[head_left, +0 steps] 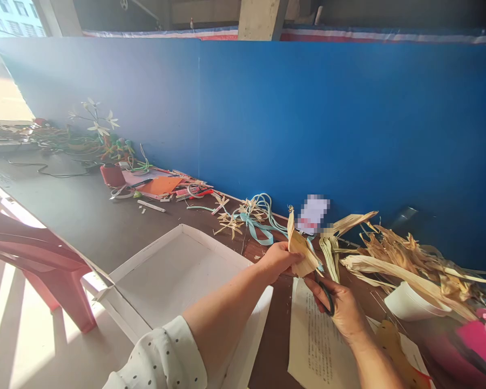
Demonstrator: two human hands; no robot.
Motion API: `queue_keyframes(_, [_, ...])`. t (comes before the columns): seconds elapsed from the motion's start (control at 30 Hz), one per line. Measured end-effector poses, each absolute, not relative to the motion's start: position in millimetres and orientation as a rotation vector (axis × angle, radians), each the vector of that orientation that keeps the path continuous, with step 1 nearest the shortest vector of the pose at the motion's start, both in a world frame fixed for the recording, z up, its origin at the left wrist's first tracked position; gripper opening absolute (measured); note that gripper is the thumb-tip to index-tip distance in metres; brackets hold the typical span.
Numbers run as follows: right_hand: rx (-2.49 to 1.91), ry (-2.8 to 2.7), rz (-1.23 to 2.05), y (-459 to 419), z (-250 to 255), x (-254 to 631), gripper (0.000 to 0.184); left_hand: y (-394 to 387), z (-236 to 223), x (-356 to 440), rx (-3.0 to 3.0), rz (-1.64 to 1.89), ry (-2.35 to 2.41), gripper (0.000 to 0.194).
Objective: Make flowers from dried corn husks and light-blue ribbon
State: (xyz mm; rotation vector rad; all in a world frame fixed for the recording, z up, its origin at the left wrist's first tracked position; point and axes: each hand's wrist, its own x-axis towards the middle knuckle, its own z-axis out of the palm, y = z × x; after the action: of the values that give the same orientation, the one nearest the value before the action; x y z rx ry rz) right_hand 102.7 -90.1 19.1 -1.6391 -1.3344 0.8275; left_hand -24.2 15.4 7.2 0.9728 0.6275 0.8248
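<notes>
Between the fingers of my left hand (279, 260) is a pale yellow dried corn husk (302, 249), held up above the table. My right hand (340, 305) grips black-handled scissors (326, 296), whose blades reach up to the husk's lower right edge. How far the blades are apart I cannot tell. Below my right hand lies a printed sheet of paper (318, 346). A bundle of pale husk strips (330, 254) rests just right of the held husk. Farther right spreads a heap of dried husks (400, 251) around a white cup (415, 302).
An open white cardboard tray (182, 270) lies left of my arms. Behind it are star-shaped husk flowers (230, 221), blue ribbon (259, 229), orange paper (162, 186) and a red thread spool (112, 175). A blue panel (308, 119) borders the table's back; a pink chair (44, 265) stands left.
</notes>
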Motion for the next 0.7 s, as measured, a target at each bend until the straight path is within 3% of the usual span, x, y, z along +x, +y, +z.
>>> queue_keyframes(0.7, [-1.634,-1.379,0.805,-87,11,109,0.039,10,12,-26,0.993,0.786,0.565,0.042])
